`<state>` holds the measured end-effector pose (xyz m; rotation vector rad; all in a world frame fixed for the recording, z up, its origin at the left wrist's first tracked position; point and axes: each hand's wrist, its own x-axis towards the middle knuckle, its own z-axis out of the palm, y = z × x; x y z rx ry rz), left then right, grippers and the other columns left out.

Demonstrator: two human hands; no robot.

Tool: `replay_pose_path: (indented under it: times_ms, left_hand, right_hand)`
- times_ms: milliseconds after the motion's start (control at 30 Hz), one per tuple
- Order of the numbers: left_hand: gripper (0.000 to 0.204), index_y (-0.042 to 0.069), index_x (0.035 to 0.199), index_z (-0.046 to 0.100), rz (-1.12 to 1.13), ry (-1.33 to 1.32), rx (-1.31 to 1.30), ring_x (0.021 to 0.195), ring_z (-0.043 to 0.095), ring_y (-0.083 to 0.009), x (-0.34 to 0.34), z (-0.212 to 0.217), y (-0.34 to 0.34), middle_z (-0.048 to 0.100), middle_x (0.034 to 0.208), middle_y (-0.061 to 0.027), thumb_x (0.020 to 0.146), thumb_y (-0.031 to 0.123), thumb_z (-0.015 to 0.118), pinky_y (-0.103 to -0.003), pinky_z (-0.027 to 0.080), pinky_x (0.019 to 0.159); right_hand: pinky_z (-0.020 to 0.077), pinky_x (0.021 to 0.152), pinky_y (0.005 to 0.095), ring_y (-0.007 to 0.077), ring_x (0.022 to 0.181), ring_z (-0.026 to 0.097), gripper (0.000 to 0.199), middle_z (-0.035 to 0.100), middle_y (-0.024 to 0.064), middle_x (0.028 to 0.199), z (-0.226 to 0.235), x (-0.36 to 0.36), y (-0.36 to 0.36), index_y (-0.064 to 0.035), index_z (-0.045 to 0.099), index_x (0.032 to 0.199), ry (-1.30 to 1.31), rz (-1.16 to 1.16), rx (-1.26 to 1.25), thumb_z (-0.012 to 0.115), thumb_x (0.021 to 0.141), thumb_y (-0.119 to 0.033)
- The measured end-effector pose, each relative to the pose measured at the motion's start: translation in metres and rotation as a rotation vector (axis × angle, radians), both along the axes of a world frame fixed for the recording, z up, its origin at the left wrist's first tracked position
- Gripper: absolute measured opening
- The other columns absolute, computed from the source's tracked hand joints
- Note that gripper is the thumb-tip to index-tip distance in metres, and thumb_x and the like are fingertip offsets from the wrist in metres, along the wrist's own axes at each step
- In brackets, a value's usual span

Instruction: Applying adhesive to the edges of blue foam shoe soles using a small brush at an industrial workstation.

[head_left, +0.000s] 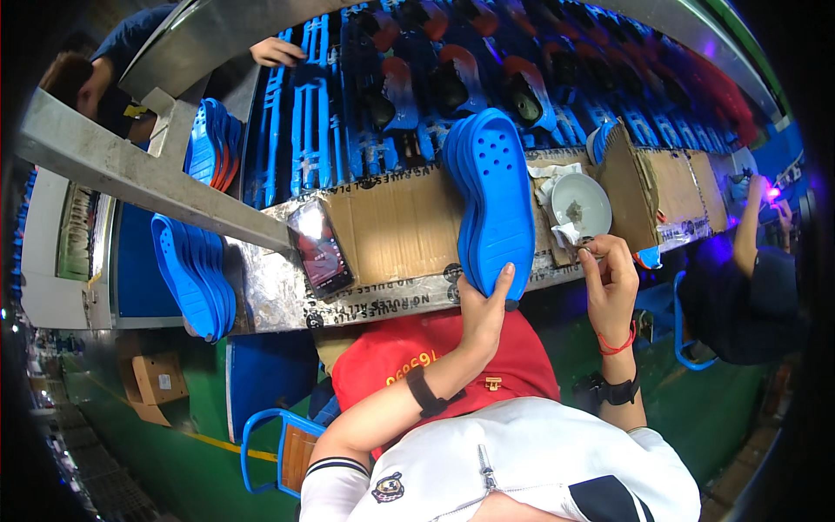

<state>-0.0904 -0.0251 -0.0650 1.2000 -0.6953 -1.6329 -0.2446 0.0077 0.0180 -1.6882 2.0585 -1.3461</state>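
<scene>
A stack of several blue perforated shoe soles [497, 222] stands tilted up at the near edge of the cardboard-covered bench. My left hand [484, 315] is closed round its lower end, thumb on the top sole's face. To the right, my right hand [612, 280] is closed in a pinch by the bench edge. Its fingertips hold something small and dark that I cannot make out. Just beyond them sits a pale round bowl [581, 205] with a little greyish matter in it. Crumpled white tissue [565, 233] lies against the bowl's near side.
A phone [320, 250] lies on the cardboard [391, 226] at left. More blue soles [193, 278] stack beyond it, beneath a slanting metal bar [156, 165]. Behind, a blue slatted rack [310, 113] carries shoe parts; another person's hand [277, 52] reaches over it. A co-worker [739, 287] sits at right.
</scene>
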Motion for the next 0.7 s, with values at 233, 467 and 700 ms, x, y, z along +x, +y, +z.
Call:
replay_pose_path:
  times_ms: [233,467,700]
  left_hand:
    - [0.056,-0.005,0.129,0.032,-0.292,0.289,0.109,0.112,0.047,-0.017,0.047,0.045,0.0,0.043,0.128,-0.0134,0.086,0.013,0.064,-0.032,0.041,0.094]
    - [0.065,-0.004,0.127,0.033,0.605,-0.867,-0.557,0.111,0.04,-0.0245,0.224,0.064,-0.041,0.038,0.125,-0.0157,0.081,0.022,0.07,-0.036,0.032,0.099]
    - [0.072,-0.002,0.121,0.047,0.553,-0.719,0.265,0.102,0.052,-0.0284,0.472,0.005,-0.045,0.052,0.116,-0.0154,0.075,0.047,0.073,-0.041,0.044,0.087]
  right_hand:
    - [0.0344,0.049,0.0202,0.0074,0.058,0.043,0.006,0.056,0.0059,0.092,0.0,0.0,-0.005,0.0003,0.057,0.088,-0.005,-0.031,-0.023,0.061,0.084,0.0]
    - [0.0305,0.051,0.0206,0.0056,0.057,0.036,0.008,0.057,0.0042,0.094,-0.012,-0.008,-0.003,-0.001,0.057,0.09,-0.058,-0.006,-0.083,0.061,0.083,0.002]
    - [0.0376,0.067,0.018,0.0054,0.075,0.047,0.005,0.053,0.0057,0.101,-0.013,0.002,-0.005,0.0012,0.056,0.092,-0.368,0.091,-0.037,0.057,0.087,0.001]
